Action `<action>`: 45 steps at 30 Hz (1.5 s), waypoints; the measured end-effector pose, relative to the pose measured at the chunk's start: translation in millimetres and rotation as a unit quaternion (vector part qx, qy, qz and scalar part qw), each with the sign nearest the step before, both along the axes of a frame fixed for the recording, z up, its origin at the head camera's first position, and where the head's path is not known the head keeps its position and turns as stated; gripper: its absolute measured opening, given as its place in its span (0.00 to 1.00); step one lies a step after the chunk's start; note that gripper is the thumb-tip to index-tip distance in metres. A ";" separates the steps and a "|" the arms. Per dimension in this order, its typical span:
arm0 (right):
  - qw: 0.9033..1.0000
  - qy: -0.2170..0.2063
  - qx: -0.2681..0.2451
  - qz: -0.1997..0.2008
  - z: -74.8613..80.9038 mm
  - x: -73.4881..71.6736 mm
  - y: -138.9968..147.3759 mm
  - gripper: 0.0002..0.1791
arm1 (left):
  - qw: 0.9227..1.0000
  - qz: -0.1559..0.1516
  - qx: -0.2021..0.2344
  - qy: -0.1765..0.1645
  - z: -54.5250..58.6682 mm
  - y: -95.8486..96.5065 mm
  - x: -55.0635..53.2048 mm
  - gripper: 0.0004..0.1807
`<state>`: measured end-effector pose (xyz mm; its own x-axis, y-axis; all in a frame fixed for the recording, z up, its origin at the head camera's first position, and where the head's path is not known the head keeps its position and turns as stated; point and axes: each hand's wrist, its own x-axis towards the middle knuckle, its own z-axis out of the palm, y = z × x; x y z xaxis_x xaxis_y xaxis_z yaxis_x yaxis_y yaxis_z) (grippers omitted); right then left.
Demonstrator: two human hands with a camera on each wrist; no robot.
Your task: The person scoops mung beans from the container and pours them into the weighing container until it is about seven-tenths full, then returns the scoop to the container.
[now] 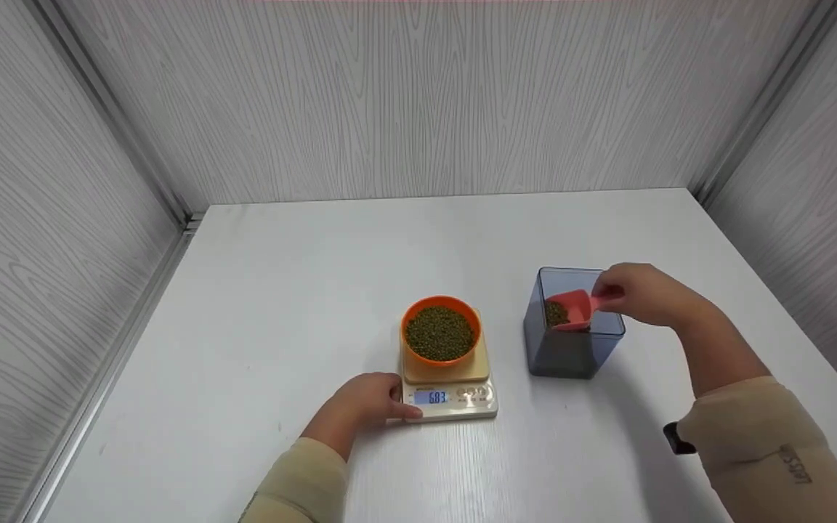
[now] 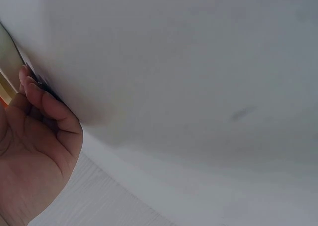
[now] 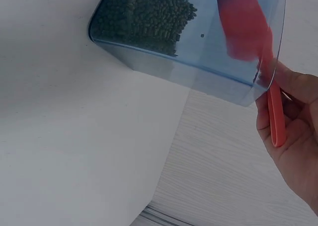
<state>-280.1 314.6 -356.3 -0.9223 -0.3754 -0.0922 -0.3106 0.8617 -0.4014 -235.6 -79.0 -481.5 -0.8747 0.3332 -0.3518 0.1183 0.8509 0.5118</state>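
Note:
My right hand (image 1: 644, 294) grips the handle of a red scoop (image 1: 580, 309) over the rim of a clear bluish container (image 1: 562, 356). Small green beans lie in the scoop's bowl, which is inside the container. More beans (image 3: 144, 17) show through the container wall in the right wrist view. At the left front corner of a kitchen scale (image 1: 455, 414), my left hand (image 1: 369, 401) holds the edge, thumb on top and fingers (image 2: 47, 102) curled at its side. An orange bowl (image 1: 442, 300) full of green beans (image 1: 440, 334) sits on the scale, whose display is lit.
The white table (image 1: 302, 290) carries the scale near its middle, with the container to the right. Wood-grain panels (image 1: 433, 102) stand at the back and both sides. A small black object (image 1: 678, 439) shows beside my right sleeve.

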 end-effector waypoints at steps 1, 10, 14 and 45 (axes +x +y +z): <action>1.000 -0.002 -0.007 -0.004 0.0 0.7 2.0 0.08 | 1.000 0.000 0.000 0.001 -0.2 -0.1 -0.2 0.26; 0.998 -0.015 -0.055 -0.033 -10.6 3.9 19.5 0.07 | 1.000 -0.003 -0.001 -0.001 -1.5 0.1 -0.6 0.26; 0.996 -0.020 -0.077 -0.039 -14.2 4.9 24.6 0.07 | 1.000 -0.002 0.000 -0.004 -0.1 0.1 -0.5 0.25; 0.965 -0.028 -0.250 -0.076 -40.9 18.8 48.8 0.13 | 1.000 0.003 -0.007 -0.009 4.6 0.4 2.2 0.25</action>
<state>-261.3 363.4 -397.3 -0.9691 -0.2461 0.0143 -0.1615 0.5901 -0.7910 -233.3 -78.6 -477.0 -0.8703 0.3220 -0.3727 0.1031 0.8591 0.5014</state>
